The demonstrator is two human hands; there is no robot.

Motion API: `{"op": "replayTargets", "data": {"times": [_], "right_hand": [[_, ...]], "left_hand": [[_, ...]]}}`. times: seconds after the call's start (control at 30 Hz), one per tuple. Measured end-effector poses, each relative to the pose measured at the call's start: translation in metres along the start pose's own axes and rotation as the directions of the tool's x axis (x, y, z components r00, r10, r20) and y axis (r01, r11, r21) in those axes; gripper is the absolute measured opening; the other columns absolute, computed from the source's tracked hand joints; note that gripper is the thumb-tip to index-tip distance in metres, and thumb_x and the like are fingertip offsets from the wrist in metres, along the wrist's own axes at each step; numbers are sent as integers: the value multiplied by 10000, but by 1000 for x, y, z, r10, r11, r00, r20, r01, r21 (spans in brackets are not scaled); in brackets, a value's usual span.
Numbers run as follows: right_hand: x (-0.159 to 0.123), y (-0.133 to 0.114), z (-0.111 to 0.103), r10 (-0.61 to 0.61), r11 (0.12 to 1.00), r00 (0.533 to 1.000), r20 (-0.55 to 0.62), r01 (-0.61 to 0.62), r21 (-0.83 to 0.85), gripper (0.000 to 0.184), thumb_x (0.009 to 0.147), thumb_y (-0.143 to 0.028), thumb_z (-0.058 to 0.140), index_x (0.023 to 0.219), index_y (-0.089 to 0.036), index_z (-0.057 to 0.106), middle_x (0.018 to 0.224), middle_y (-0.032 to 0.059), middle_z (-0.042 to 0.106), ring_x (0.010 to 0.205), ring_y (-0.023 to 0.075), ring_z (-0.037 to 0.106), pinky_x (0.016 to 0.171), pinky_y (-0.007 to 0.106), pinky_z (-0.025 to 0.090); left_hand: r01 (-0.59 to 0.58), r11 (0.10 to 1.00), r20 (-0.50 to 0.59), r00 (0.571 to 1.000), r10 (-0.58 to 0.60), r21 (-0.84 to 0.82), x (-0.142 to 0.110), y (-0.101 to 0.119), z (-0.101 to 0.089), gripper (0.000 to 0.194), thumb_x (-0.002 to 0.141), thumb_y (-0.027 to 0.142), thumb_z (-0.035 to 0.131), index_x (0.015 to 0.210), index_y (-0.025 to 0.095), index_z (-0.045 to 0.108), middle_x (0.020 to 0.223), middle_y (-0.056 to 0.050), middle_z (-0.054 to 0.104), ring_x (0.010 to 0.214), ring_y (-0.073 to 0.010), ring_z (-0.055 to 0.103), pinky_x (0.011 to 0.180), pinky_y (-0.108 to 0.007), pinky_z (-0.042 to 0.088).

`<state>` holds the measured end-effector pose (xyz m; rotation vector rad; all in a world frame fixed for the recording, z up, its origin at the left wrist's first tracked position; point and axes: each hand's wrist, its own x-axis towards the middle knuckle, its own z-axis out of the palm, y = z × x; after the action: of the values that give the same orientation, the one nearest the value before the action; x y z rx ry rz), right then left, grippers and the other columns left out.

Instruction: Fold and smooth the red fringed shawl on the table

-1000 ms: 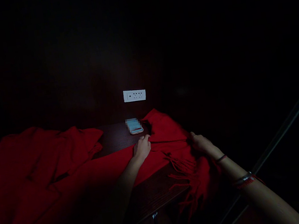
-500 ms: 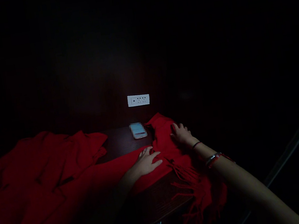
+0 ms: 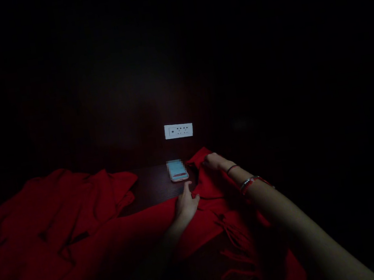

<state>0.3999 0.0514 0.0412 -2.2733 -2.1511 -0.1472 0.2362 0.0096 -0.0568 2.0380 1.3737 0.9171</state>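
A red fringed scarf (image 3: 156, 213) lies spread over a dark wooden surface, bunched at the left, with its tasselled end drooping over the front edge at the right. My left hand (image 3: 186, 204) rests on the middle strip of it, index finger and thumb apart; the other fingers are partly hidden. Farther right, the fingers of my right hand (image 3: 214, 160) are curled down onto the scarf's far corner, gripping the cloth. A phone (image 3: 178, 171) with a lit, blurred screen lies just beyond my left fingertips, touched by neither hand.
A white socket plate (image 3: 178, 130) is fixed to the dark wall behind the phone. Bare dark wood (image 3: 155, 185) shows between the bunched cloth and the phone. A faint pale line crosses the darkness at lower right.
My right hand has moved left and slightly back, its fingers now curled into the scarf. My left hand's fingers have gone from spread flat to index and thumb apart. The view has shifted a little.
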Motion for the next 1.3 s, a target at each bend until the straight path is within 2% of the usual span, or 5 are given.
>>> {"op": "replayTargets", "data": {"times": [0.3,0.63,0.83,1.0,1.3], "right_hand": [[31,-10,8,13,1000,997,81,-14,12,239,710,-311,519,861,-169,638,920,75,623,881,210,556,679,234,409],[20,0,-5,91,988,987,-136,-73,134,246,811,-195,349,961,-103,521,954,109,590,819,158,550,634,195,375],[7,-12,10,59,995,966,-251,-37,90,256,823,-230,335,1031,-139,453,1014,110,532,912,185,486,725,255,360],[-40,-24,7,31,997,954,-299,-49,-51,350,803,-331,380,1116,-178,413,1145,122,402,1011,223,394,790,311,336],[-209,-10,12,16,999,984,178,-8,-50,371,705,-345,507,1056,-226,496,996,103,514,843,215,515,685,302,385]], "left_hand": [[-248,967,-74,967,244,-51,-18,13,-2,251,749,271,401,539,168,491,606,10,500,613,-103,468,592,-210,336],[317,821,43,940,-338,-475,-7,10,0,171,669,167,485,550,173,362,442,72,391,415,-67,468,410,-156,342],[402,771,120,910,-398,-494,-3,7,-2,184,703,95,424,850,183,358,592,62,454,378,-52,485,401,-162,382],[276,955,188,949,-252,-113,3,-3,-12,266,695,98,435,937,188,373,575,58,500,359,-67,506,422,-170,359],[-112,933,134,989,70,341,-14,4,-23,296,756,170,381,1042,203,447,884,-67,570,739,-158,576,634,-249,418]]}}
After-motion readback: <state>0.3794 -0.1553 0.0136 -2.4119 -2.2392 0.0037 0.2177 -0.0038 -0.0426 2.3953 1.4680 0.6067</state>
